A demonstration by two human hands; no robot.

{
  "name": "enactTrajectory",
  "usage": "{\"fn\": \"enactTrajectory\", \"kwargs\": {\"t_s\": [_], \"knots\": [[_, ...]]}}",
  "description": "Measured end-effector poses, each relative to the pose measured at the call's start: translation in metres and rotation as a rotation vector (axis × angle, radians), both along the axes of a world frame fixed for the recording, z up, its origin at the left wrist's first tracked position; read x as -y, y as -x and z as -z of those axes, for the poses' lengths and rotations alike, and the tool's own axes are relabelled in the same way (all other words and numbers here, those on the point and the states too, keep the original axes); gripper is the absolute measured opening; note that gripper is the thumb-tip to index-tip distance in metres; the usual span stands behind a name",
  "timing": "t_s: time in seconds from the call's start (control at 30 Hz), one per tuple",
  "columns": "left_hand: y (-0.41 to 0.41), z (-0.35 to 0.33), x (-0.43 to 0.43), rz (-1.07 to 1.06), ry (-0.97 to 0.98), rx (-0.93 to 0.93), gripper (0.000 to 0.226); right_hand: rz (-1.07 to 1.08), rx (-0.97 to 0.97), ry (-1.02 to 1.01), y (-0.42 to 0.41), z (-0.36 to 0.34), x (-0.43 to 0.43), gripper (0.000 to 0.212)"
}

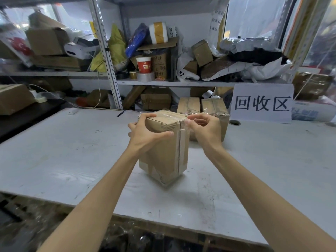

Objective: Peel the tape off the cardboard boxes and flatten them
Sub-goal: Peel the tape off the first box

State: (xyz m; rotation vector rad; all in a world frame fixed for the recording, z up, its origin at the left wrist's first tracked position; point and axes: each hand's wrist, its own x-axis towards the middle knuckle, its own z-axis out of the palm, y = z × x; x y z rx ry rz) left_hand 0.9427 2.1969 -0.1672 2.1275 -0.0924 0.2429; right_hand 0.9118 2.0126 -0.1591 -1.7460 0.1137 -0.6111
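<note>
Two bare forearms reach out from the bottom edge over the white counter (72,151) to a tall cardboard box (163,151) standing on end at its middle, tilted so one bottom corner points toward the camera. Left hand (145,133) clasps the box's upper left corner, fingers (147,117) curled over the top edge and thumb across the front, while the right hand (203,128) pinches a lifted strip of clear tape (183,135) at the top right edge. Two more taped boxes (214,108) stand just behind, beside a white paper sign (261,104).
</note>
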Motion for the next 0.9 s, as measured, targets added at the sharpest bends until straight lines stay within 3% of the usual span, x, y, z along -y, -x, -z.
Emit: {"fn": "enactTrajectory", "kwargs": {"t_s": [0.1, 0.2, 0.4, 0.67, 0.9], "knots": [[0.001, 0.004, 0.002, 0.004, 0.013, 0.008, 0.081, 0.07, 0.018, 0.209, 0.002, -0.001, -0.003, 0.011], [0.002, 0.007, 0.002, -0.02, 0.02, 0.024, 0.077, 0.05, -0.032, 0.273, 0.0, -0.005, -0.002, 0.006], [0.003, 0.007, 0.001, -0.015, -0.001, 0.031, 0.081, -0.136, -0.051, 0.131, 0.006, -0.003, 0.012, 0.01], [0.003, 0.003, 0.009, -0.005, 0.0, 0.007, 0.087, -0.19, 0.002, 0.055, 0.012, -0.001, 0.022, 0.018], [0.001, -0.005, 0.002, 0.08, 0.009, -0.08, 0.086, -0.192, -0.099, -0.136, 0.007, -0.004, 0.03, 0.022]]}}
